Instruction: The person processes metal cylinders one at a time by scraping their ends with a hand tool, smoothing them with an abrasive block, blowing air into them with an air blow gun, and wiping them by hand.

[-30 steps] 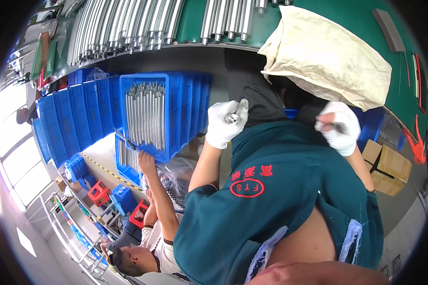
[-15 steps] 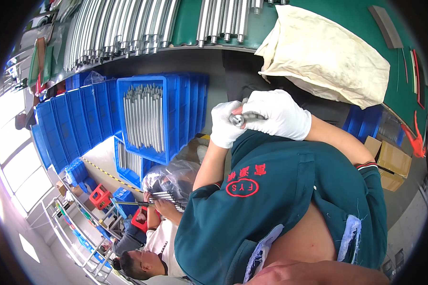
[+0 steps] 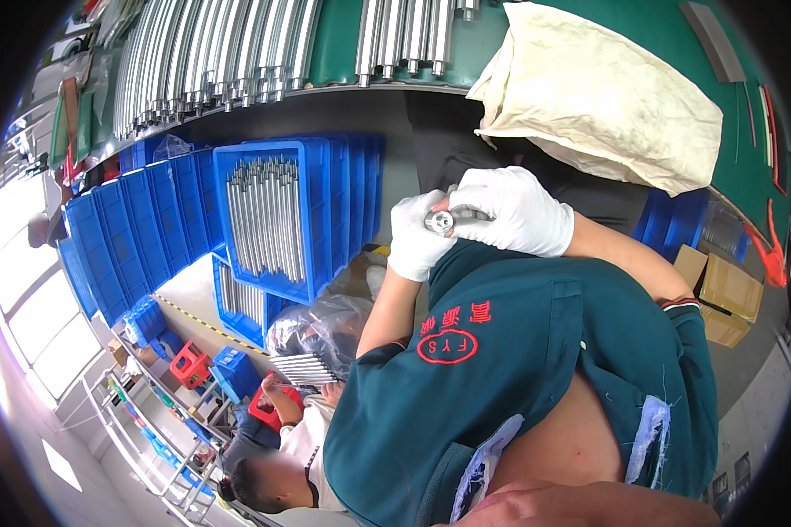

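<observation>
My left hand [image 3: 411,239], in a white glove, is wrapped round a shiny metal rod [image 3: 440,222]. The rod's round end, with a hole in its middle, faces up toward me. From the other side my right hand [image 3: 520,211], gloved in white too, closes on the same rod just beside that end. Most of the rod's length is hidden by the gloves. Both hands are close together in front of my dark green shirt [image 3: 510,334].
Several metal rods [image 3: 211,53] lie in rows on the green table [image 3: 338,44], with a cream cloth [image 3: 598,97] at right. Blue crates [image 3: 347,202] stand below, one filled with rods. A co-worker [image 3: 303,439] handles rods at lower left. A cardboard box [image 3: 731,288] is at right.
The rod's end has tilted slightly, showing its hole more plainly; my hands keep their hold. The co-worker's hands have moved apart around their rods. The view has shifted a little.
</observation>
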Demonstrator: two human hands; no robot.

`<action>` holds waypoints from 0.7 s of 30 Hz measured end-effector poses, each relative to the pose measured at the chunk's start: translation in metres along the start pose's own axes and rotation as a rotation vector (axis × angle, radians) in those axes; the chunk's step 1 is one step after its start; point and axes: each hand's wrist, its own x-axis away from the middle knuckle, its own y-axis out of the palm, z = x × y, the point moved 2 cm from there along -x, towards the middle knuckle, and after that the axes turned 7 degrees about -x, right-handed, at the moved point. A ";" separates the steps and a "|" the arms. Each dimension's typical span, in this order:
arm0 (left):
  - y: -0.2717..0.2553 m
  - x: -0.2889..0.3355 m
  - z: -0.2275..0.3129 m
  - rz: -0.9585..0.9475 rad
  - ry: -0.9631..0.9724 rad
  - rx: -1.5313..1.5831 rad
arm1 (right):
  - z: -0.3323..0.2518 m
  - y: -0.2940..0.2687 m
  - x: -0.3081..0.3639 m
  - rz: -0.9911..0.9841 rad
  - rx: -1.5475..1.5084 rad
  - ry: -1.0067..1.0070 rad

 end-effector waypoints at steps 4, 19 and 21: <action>0.003 0.007 -0.005 -0.028 -0.035 0.020 | 0.004 0.003 0.001 -0.054 0.005 0.039; 0.006 0.032 -0.029 -0.086 -0.122 0.064 | 0.020 0.028 -0.002 -0.180 0.036 0.011; 0.006 0.032 -0.028 -0.076 -0.133 0.087 | 0.019 0.029 -0.003 -0.188 0.031 0.003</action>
